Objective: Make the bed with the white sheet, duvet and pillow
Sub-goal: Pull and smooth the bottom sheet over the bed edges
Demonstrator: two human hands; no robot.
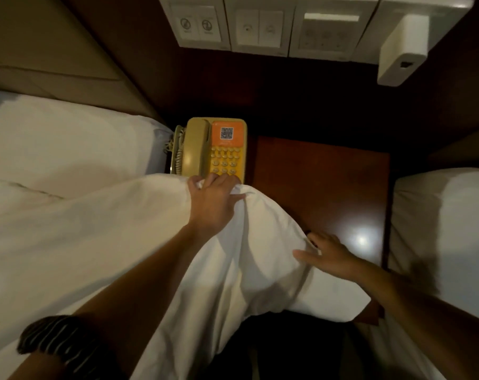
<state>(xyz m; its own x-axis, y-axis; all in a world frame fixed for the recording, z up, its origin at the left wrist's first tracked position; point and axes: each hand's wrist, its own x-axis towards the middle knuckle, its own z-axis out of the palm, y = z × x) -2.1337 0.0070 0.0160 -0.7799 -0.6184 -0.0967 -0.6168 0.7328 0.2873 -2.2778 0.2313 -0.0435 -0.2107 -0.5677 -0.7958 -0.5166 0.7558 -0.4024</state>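
Observation:
A white duvet (117, 242) lies bunched across the left bed and hangs over its edge onto the nightstand. My left hand (213, 204) grips the duvet's top corner just below the telephone. My right hand (329, 253) is lower right, fingers spread, its fingertips touching the duvet's edge fold over the nightstand. The mattress under a white sheet (68, 144) shows bare at the head of the left bed. No pillow is in view.
A beige and orange telephone (213, 149) sits on the dark wooden nightstand (329, 187) between the two beds. A white switch panel (263, 26) and a white box (403, 53) hang on the wall above. Another white bed (447, 237) stands at the right.

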